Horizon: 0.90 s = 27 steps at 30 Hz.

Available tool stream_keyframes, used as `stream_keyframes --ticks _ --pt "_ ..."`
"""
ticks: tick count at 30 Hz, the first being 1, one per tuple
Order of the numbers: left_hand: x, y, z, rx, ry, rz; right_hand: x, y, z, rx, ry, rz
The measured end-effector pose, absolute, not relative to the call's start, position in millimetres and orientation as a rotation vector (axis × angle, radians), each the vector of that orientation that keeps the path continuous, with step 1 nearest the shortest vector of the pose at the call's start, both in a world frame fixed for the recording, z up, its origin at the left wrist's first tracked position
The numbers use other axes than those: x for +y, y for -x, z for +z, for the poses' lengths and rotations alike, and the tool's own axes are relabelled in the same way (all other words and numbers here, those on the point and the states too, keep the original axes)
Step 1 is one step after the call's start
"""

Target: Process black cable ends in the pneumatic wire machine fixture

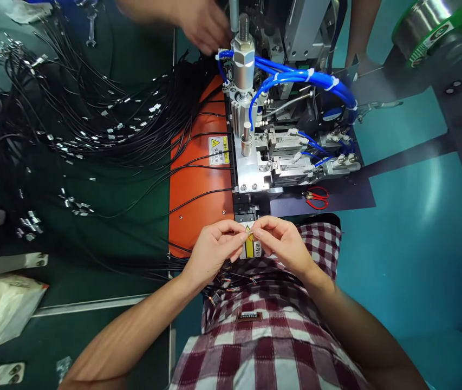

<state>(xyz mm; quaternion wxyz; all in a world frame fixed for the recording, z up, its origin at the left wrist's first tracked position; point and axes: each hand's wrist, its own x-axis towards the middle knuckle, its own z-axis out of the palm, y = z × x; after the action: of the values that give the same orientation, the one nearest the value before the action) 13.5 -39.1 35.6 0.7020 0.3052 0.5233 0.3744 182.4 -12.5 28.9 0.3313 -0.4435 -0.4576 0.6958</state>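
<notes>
Okay, left hand (209, 250) and right hand (286, 246) nearly meeting.
Both pairs of fingertips clamped on a thin wire-like piece (250, 233), too small to identify, over yellow-and-white label (249, 249).

A thin, pale wire-like piece (250, 232), mostly hidden, sits pinched between the left hand (214, 246) and right hand (282, 242).

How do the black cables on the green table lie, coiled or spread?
Mostly spread: the black cables fan out across the green table, silvery tips scattered.
</notes>
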Motion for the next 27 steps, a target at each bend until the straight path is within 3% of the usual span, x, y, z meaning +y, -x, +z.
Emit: stream_keyframes --ticks 6,15,27 --pt "-41 -15 36 1.164 -0.701 0.847 -23 -176 25 -1.434 1.302 1.385" --pt "-43 -16 36 1.146 -0.713 0.896 -27 -167 31 -1.183 1.281 1.622" --pt "-43 -18 37 1.146 -0.669 0.929 -30 -168 31 -1.239 1.3 1.499"
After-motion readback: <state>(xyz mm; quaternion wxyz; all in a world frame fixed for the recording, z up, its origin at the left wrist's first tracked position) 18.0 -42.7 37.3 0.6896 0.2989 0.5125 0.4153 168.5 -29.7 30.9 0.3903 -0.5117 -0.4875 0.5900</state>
